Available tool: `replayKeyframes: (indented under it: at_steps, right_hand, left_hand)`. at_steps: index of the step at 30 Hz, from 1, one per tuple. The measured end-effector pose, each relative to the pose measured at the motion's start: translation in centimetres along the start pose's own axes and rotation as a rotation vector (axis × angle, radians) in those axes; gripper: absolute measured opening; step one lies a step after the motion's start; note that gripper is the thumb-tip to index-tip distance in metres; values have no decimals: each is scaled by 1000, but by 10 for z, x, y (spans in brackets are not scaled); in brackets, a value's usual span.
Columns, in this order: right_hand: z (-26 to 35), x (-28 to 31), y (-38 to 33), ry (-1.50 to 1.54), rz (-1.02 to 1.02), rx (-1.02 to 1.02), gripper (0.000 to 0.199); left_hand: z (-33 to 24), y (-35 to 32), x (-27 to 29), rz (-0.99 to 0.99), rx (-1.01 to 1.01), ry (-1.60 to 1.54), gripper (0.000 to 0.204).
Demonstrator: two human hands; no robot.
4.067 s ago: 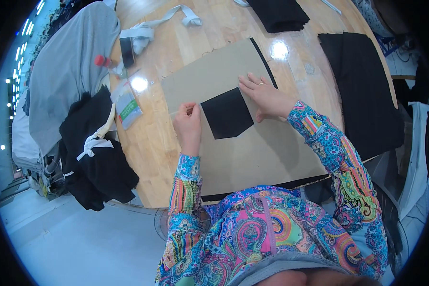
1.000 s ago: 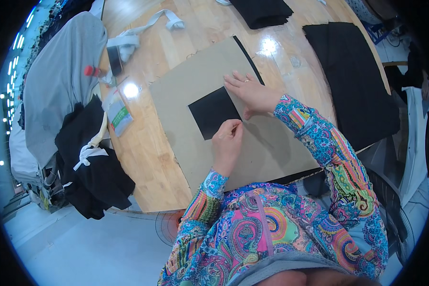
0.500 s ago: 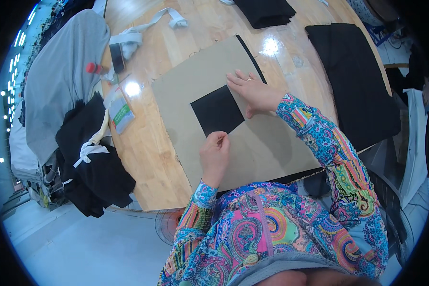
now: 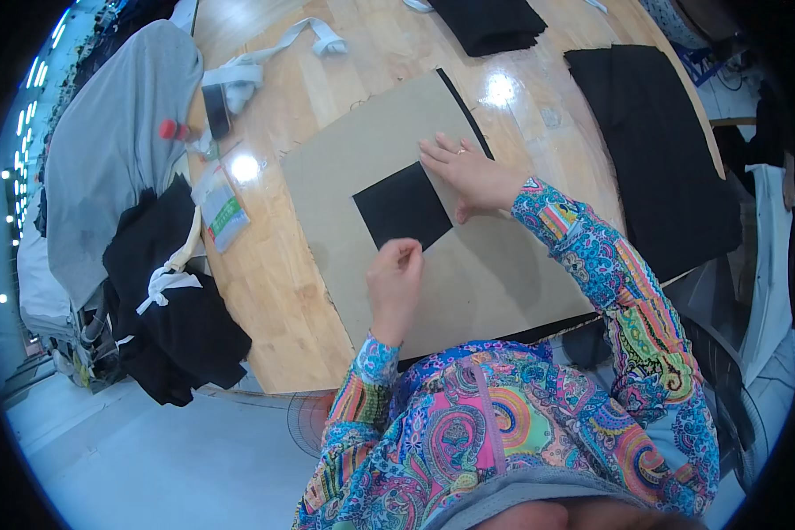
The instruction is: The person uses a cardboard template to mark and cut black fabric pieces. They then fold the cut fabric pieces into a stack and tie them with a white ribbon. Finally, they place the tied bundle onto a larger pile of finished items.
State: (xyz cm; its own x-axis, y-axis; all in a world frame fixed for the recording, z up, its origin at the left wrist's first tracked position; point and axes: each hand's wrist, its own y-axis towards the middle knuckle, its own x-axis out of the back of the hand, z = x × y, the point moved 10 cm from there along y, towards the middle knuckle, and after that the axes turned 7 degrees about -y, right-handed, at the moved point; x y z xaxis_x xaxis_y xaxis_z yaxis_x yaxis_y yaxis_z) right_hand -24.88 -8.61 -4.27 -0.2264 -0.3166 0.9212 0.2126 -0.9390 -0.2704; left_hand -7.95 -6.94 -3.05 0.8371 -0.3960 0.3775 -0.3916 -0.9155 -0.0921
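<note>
A beige board (image 4: 327,150) lies on the wooden table in front of me. Its square opening shows black fabric (image 4: 403,205) beneath, and a black strip (image 4: 465,110) of fabric sticks out along the board's far right edge. My right hand (image 4: 473,175) rests flat on the board at the opening's right side, fingers stretched out. At the opening's near edge, my left hand (image 4: 395,284) is closed in a pinch; whatever lies between its fingertips is too small to make out.
Folded black fabric pieces (image 4: 658,150) lie at the right, with another black bundle (image 4: 488,22) at the far edge. To the left are a white strap (image 4: 283,40), a dark block (image 4: 215,110), a red-capped bottle (image 4: 173,130), a plastic packet (image 4: 224,212) and heaped black cloth (image 4: 177,327).
My left hand has shifted slightly away from me, over the near edge of the opening. My right hand stays in place on the board.
</note>
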Motion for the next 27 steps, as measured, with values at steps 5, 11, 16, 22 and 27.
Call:
replayKeyframes:
  at_steps: [5, 11, 16, 22, 27]
  right_hand:
    - [2, 1, 2, -6, 10, 10, 110]
    - [3, 1, 1, 2, -30, 14, 111]
    - [3, 4, -2, 6, -27, 2, 112]
    - [6, 3, 0, 23, -32, 9, 112]
    - [4, 2, -1, 26, -28, 2, 111]
  left_hand:
    - [-10, 71, -21, -86, -157, -108, 10]
    - [-15, 104, -32, -128, -144, 9, 11]
    - [-22, 102, -34, -123, -146, 57, 13]
    - [-29, 100, -31, -140, -167, 101, 14]
    - [-32, 100, -34, -127, -158, 123, 14]
